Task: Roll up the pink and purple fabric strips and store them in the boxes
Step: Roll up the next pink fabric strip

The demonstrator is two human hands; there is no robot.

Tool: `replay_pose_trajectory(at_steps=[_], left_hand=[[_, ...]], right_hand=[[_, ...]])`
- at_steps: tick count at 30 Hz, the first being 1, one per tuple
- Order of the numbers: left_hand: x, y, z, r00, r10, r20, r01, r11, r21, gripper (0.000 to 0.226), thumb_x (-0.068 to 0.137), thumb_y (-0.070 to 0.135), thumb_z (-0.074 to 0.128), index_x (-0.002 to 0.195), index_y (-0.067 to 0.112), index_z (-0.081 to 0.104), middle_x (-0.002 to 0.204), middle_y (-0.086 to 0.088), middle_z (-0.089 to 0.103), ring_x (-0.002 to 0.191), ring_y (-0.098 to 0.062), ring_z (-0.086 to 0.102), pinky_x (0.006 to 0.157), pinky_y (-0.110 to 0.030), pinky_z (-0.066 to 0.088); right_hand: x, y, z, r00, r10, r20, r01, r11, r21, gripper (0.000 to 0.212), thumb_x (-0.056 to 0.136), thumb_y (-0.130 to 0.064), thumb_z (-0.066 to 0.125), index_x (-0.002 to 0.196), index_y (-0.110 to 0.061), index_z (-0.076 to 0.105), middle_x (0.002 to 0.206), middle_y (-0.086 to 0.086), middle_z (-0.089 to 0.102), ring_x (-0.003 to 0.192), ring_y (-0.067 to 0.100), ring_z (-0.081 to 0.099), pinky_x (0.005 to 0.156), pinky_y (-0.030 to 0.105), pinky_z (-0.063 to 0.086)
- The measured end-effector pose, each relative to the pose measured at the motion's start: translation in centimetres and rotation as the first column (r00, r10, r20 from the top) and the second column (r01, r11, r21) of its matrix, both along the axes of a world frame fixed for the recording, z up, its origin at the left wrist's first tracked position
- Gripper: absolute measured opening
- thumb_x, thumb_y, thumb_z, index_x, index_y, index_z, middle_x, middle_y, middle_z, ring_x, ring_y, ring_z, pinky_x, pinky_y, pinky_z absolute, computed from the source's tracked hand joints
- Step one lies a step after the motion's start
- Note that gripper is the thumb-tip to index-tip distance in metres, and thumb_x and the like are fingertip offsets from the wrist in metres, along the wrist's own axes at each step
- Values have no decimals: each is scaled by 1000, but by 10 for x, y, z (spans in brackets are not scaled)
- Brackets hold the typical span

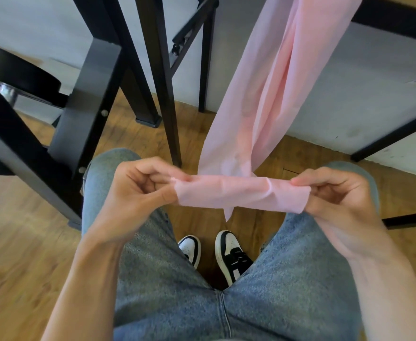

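Pink fabric strip (241, 193) pinched at both ends: left hand (138, 193), right hand (337, 195). Hands apart, above the lap. Rest trailing up toward the desk (399, 23).

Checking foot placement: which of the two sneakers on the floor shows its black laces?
The right sneaker, the one nearer the right hand. Its black laces show across the top; the left sneaker shows only a white toe with black trim.
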State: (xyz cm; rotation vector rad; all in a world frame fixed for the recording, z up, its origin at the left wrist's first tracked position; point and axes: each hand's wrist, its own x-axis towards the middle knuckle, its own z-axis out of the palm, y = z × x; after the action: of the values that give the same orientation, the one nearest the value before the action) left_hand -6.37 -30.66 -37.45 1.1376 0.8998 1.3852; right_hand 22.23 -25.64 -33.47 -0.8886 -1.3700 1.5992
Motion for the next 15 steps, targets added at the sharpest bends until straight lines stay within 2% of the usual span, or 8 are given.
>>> replay_pose_trajectory(at_steps=[3,6,10,13,15], left_hand=[[5,1,0,981,170,-94,-168,985,37,14,78,12,76,90,18,81,92,-4,80,85,-21,77,72,-27,62],[9,1,2,958,234,-164,-223,971,81,14,78,3,75,92,5,76,91,-1,79,85,-21,77,72,-27,62],[8,1,0,955,225,-195,-208,972,105,16,84,2,76,97,12,74,82,5,77,73,-14,74,64,-24,60],[7,1,0,965,208,-160,-198,977,79,32,85,4,75,104,29,80,83,6,76,78,-14,73,67,-25,61],[6,-1,1,982,164,-99,-162,986,25,26,80,8,74,95,27,83,88,3,79,82,-15,76,68,-23,61]], right_hand=[[-4,0,1,993,-105,59,101,992,70,10,71,-23,82,80,-27,82,79,-5,77,74,9,72,65,23,59],[-6,0,0,980,-171,101,159,980,118,27,78,1,78,80,-26,79,83,-2,76,78,13,72,64,25,59],[-10,-1,-1,978,-158,133,143,983,114,27,82,-1,66,79,-27,73,76,-1,74,70,12,69,58,25,57],[-12,-1,2,990,-125,70,121,991,58,33,80,4,72,80,-29,74,71,-4,72,64,9,68,54,23,55],[-13,-1,3,993,-119,27,119,993,1,24,77,-4,74,78,-27,80,71,-3,74,64,9,69,53,21,55]])
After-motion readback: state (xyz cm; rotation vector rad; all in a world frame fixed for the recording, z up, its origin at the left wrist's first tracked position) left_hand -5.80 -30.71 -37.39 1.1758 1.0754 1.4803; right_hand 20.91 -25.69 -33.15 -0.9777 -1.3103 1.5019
